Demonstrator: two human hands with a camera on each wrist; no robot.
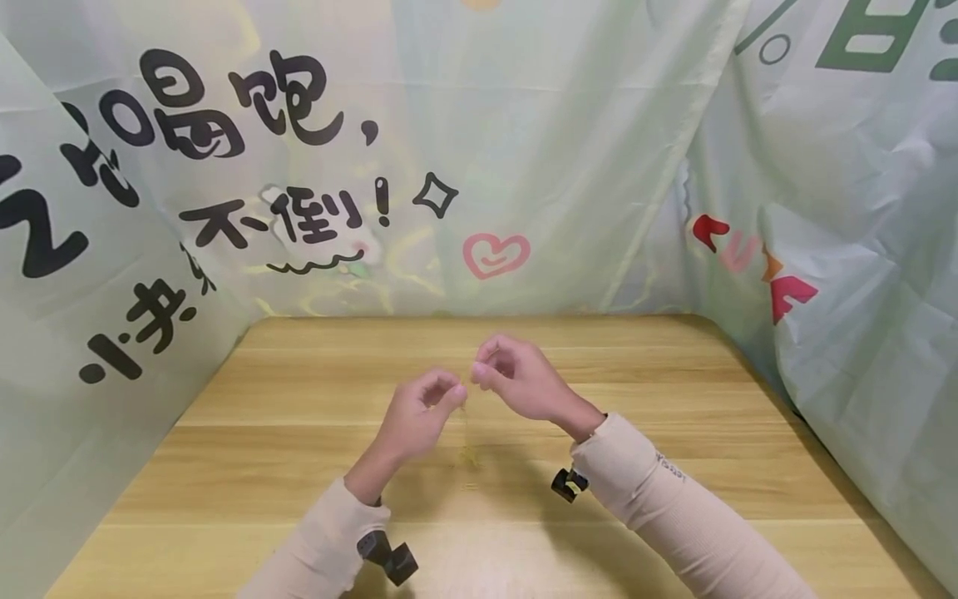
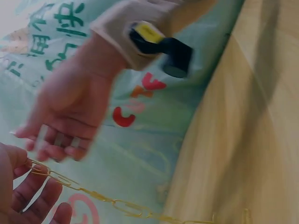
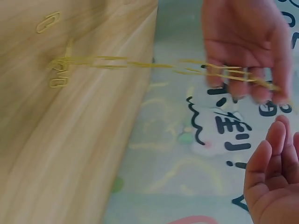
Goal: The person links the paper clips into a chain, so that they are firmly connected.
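A chain of yellow paper clips [image 1: 466,423] hangs from my left hand [image 1: 419,416], whose thumb and forefinger pinch its top end. Its links run slantwise in the left wrist view, where the chain [image 2: 114,200] leaves the fingertips. In the right wrist view, the chain's lower end reaches a small cluster of clips [image 3: 60,63] on the table. My right hand [image 1: 524,378] is raised close beside the left fingertips, its fingers bent and the thumb near the forefinger. Whether a clip sits between those tips cannot be made out.
A loose paper clip [image 3: 48,22] lies on the wooden table [image 1: 299,466] near the cluster. Printed cloth [image 1: 569,166] hangs behind the table and on both sides. Each sleeve cuff carries a small black camera [image 1: 389,559].
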